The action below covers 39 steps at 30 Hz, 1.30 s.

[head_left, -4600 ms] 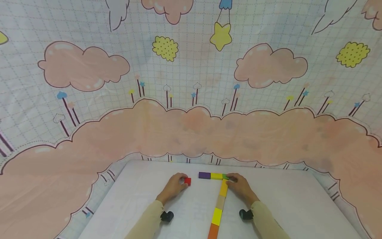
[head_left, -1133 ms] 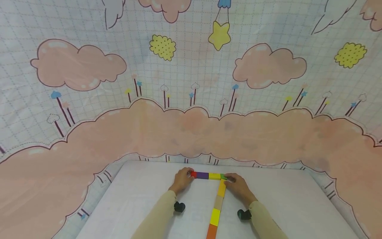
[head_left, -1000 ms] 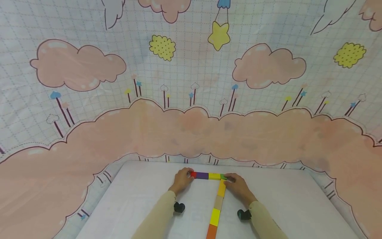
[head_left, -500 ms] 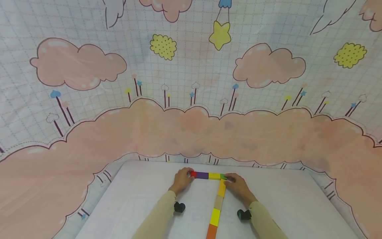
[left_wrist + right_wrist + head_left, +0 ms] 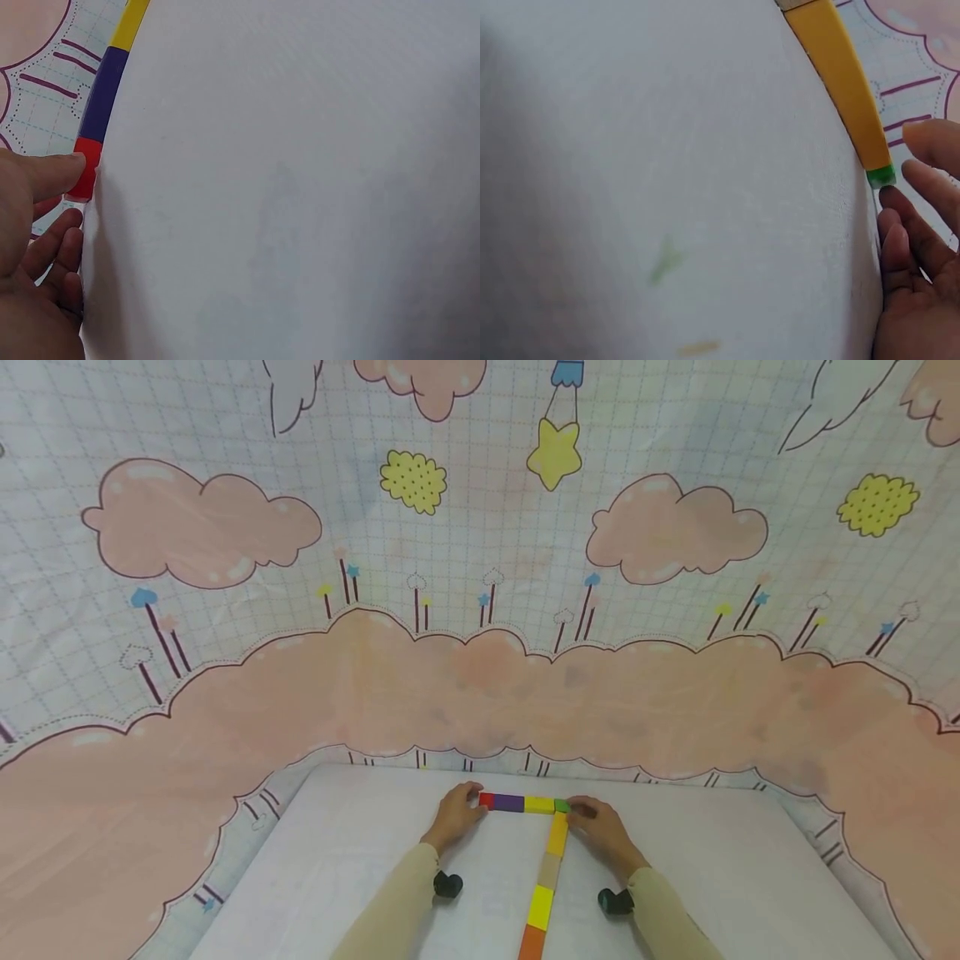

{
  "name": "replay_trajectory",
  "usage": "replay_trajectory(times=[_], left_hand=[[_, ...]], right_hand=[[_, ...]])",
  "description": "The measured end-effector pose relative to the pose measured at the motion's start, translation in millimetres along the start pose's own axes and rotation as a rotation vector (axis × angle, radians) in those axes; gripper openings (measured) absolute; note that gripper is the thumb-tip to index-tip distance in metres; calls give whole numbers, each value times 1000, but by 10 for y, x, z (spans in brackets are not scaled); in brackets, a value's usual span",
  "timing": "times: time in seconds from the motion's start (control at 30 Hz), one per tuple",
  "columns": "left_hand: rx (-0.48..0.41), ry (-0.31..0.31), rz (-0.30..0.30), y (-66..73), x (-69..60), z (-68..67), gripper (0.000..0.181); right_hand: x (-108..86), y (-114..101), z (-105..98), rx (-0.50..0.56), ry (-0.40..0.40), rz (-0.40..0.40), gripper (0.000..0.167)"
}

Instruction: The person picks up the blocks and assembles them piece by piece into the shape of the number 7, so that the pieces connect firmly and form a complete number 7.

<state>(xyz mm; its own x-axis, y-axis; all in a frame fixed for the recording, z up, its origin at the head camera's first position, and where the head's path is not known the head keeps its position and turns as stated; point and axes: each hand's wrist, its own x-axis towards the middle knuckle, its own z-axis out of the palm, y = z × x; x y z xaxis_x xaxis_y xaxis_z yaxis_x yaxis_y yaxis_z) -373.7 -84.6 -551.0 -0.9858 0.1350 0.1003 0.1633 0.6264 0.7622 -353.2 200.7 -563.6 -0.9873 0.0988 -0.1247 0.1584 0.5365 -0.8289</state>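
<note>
Small coloured blocks lie in two joined rows on the white table. The far row runs from a red block [image 5: 487,802] through a purple block [image 5: 509,803] and a yellow block [image 5: 539,805] to a green block [image 5: 561,806]. My left hand [image 5: 454,817] is at the red end, fingers spread a little; in the left wrist view its thumb [image 5: 60,174] touches or overlaps the red block, the index finger partly hidden. Beside the green block is my right hand [image 5: 604,832], fingers loose; the right wrist view shows its thumb [image 5: 930,142] apart from that block.
From the green block a second row comes toward me: an orange-yellow block [image 5: 557,835], a tan block [image 5: 549,869], a yellow one and an orange block [image 5: 532,942]. A patterned cloth [image 5: 480,693] hangs behind the table [image 5: 360,827].
Earlier my left hand brought the red block rightward against the purple block. Since half a second ago, the fingers of both hands have loosened slightly; the blocks stay in line.
</note>
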Motion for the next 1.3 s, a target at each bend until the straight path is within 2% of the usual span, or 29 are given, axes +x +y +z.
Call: replay_trajectory(times=[0.2,0.47,0.67,0.8,0.97,1.03,1.17,1.3], left_hand=[[-1,5,26,-14,-29,11,36],[-33,6,-12,9,-44,-9,37],[-44,20,0,2,-34,-18,34],[-43,41,36,-32,-36,-27,32],[-29,54,45,-73,-58,-44,30],[-43,50,23,-68,-73,-63,30],[-69,51,9,-21,-96,-110,31],[-55,61,9,33,-129,-143,31]], right_hand=[[3,48,11,3,-1,-5,31],[-11,33,-4,-7,-10,-25,32],[-3,16,-22,-14,-1,-50,32],[11,14,-30,0,14,-72,32],[9,22,-64,25,20,-79,38],[-6,10,-85,32,21,-77,43],[-57,-49,-136,-20,22,-97,51],[-113,-92,-173,-129,24,-148,56]])
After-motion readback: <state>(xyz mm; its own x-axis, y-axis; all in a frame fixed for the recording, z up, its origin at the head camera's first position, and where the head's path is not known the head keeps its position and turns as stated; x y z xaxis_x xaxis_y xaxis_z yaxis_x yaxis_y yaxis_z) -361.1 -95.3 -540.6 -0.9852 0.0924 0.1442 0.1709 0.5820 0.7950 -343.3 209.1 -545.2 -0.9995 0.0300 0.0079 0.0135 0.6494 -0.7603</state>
